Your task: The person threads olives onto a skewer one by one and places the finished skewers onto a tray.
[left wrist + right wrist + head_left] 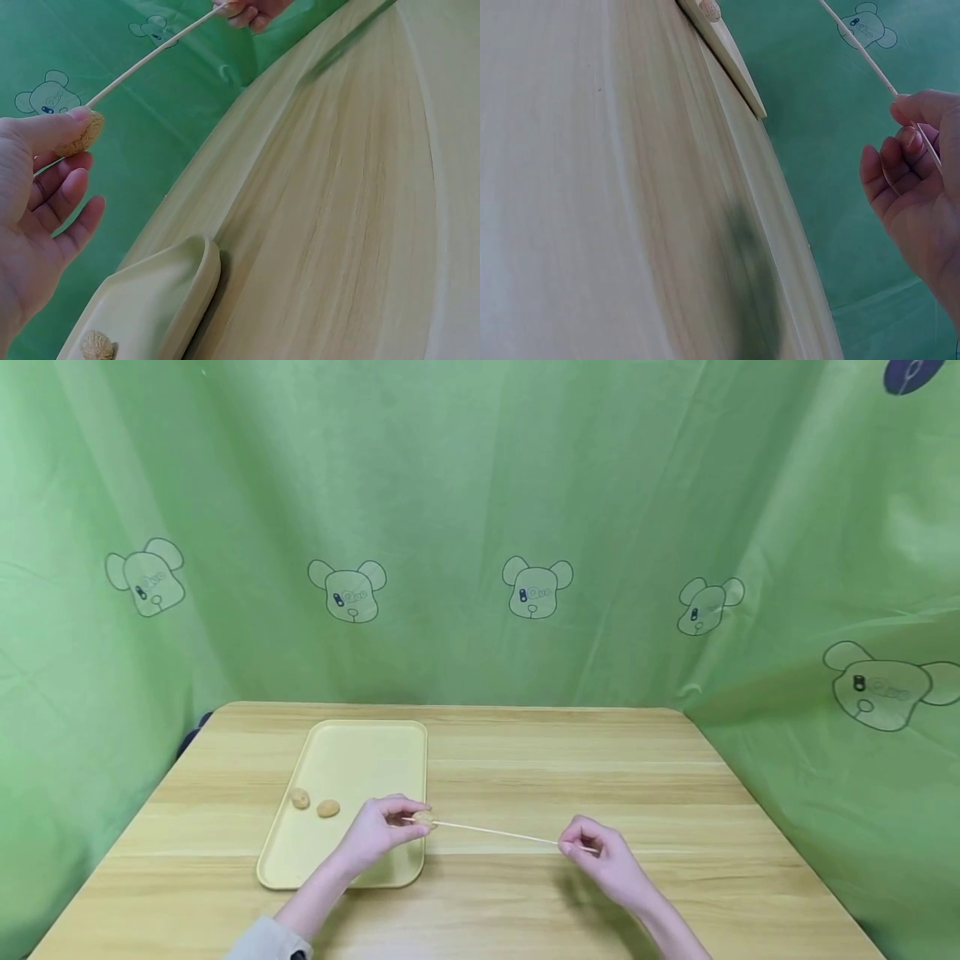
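My left hand [382, 825] pinches a rough, tan, ball-like piece [88, 135] between thumb and fingers, above the right side of a cream tray [367, 752]. A thin wooden skewer [495, 832] passes through this piece, its tip showing just past it on the left in the head view. Toward the skewer's other end, my right hand [603, 860] pinches it between thumb and forefinger, over the table. Two more tan pieces lie in the tray: one [300, 798] by its left edge, another [327, 808] just right of that.
A light wood-grain table [562, 760] carries the tray on its left half. Green curtains [450, 485] printed with bear heads hang behind the table and along both sides. Something dark [191, 739] shows past the table's far left edge.
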Available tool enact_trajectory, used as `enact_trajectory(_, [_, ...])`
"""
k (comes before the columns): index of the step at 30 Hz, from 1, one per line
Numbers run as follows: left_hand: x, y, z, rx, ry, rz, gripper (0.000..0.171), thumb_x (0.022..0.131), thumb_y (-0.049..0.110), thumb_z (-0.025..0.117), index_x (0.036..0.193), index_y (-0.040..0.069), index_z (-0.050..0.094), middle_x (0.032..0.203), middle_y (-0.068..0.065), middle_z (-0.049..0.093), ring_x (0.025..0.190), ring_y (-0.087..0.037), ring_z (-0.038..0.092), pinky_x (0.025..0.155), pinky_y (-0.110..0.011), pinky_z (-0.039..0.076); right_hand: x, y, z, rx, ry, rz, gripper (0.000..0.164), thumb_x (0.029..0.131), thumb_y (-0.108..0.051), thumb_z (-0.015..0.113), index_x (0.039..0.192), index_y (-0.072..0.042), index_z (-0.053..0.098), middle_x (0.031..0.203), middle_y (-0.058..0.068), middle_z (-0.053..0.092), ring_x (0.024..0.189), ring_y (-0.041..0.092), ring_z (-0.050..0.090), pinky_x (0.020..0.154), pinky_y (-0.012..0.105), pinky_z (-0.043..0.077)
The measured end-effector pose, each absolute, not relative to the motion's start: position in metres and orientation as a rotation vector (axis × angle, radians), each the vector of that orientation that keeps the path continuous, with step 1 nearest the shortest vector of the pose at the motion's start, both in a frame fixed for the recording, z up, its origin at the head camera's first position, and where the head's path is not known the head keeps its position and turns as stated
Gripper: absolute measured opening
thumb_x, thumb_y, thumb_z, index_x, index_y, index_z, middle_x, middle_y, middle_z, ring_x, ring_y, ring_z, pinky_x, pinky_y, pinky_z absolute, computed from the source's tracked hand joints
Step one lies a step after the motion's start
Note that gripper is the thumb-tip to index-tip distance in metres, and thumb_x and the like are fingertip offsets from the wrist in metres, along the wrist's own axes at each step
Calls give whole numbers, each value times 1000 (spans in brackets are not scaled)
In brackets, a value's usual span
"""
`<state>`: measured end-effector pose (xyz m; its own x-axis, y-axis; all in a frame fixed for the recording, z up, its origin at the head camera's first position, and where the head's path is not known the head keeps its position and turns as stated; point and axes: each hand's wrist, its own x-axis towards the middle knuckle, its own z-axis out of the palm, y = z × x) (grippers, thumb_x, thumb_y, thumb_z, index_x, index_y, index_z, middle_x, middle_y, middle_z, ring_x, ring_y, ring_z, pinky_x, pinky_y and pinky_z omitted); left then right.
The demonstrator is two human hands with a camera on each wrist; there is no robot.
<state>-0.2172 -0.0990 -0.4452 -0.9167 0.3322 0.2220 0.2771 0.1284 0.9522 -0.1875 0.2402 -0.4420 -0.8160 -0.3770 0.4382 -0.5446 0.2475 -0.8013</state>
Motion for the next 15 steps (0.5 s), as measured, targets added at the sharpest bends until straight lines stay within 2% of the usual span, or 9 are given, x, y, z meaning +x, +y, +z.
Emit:
enact_trajectory(5, [-216,-96,-444,626,2278,1988,34,77,4,72,105,-11,62,97,-16,63,81,-11,61,74,-24,54,-187,240,-442,875,-2346,1627,6,85,6,58,83,0,57,75,5,55,73,7,52,68,25,50])
enact_trajectory(11, [-216,-93,-443,609,2210,2100,34,79,5,71,107,-11,60,88,-1,63,76,-7,58,70,-20,51,-188,239,-441,898,-2318,1648,6,86,7,57,84,2,57,75,6,55,73,7,52,65,25,49])
enact_trajectory(15, [-218,-90,-445,607,2142,2191,38,80,5,70,109,-16,57,86,2,64,75,-6,59,69,-19,51,-188,238,-441,893,-2303,1659,5,86,7,56,83,3,56,75,4,55,72,6,52,64,25,49])
